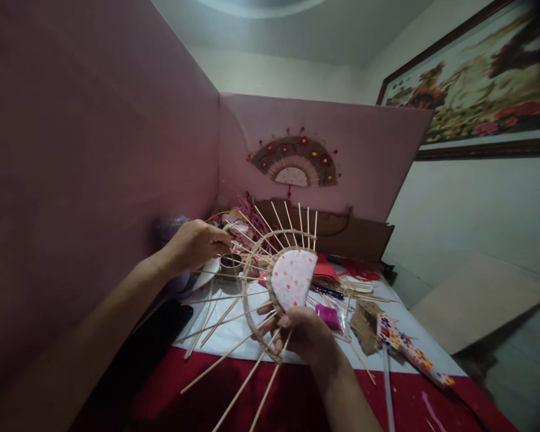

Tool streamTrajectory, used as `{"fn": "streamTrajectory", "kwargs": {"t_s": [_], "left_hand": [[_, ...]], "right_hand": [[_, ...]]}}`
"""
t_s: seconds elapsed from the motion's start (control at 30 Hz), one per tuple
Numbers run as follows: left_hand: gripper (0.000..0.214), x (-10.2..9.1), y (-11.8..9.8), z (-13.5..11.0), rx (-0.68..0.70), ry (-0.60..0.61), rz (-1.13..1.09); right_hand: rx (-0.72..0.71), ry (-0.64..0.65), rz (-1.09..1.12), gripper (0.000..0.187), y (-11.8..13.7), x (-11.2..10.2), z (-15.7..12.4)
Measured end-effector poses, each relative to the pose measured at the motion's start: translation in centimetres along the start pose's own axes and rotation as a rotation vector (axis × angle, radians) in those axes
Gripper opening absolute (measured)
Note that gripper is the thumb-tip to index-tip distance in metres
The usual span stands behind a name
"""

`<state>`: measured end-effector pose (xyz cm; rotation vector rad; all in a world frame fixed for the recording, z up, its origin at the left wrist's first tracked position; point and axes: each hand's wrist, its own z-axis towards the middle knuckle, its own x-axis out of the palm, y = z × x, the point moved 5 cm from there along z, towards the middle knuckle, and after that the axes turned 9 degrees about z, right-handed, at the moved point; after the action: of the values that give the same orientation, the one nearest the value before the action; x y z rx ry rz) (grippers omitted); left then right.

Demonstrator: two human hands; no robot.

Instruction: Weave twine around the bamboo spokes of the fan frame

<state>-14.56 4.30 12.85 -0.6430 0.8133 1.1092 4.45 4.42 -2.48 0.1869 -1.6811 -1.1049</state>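
My right hand (306, 329) grips the lower part of a half-made fan frame (247, 300). Thin wooden sticks (252, 354) spread out from its half-round centre (293, 277), which is covered in white cloth with pink-red dots. A twine-like cord runs across the sticks in an arc. To the left, my left hand (207, 245) is closed in a pinch beside the tips of the upper-left sticks. What lies between those fingertips is too small to make out.
A finished fan (297, 157) hangs on the pink board behind. A floral-patterned glue gun (411, 351) lies at the right, near brown scraps (365, 327) and a purple packet (329, 317). A tape roll (231, 264) and pink strands (247, 219) sit behind the frame.
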Motion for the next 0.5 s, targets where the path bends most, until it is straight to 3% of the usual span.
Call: {"fn": "streamTrajectory", "kwargs": {"t_s": [0.07, 0.2, 0.4, 0.5], "left_hand": [[0.017, -0.6, -0.2, 0.0, 0.076, -0.014, 0.111], [0.02, -1.8, 0.4, -0.6, 0.043, -0.152, 0.192], [0.016, -2.6, 0.9, -2.3, 0.022, -0.471, -0.033], [0.014, -2.6, 1.3, -2.5, -0.028, -0.524, -0.146]], "right_hand": [[0.001, 0.009, 0.021, 0.042, 0.0, -0.1, 0.0], [-0.033, -0.003, 0.057, 0.041, 0.1, -0.3, -0.2], [-0.133, -0.027, 0.107, 0.04, 0.6, 0.1, -0.4], [-0.125, -0.029, 0.103, 0.041, 0.6, 0.2, -0.3]]}}
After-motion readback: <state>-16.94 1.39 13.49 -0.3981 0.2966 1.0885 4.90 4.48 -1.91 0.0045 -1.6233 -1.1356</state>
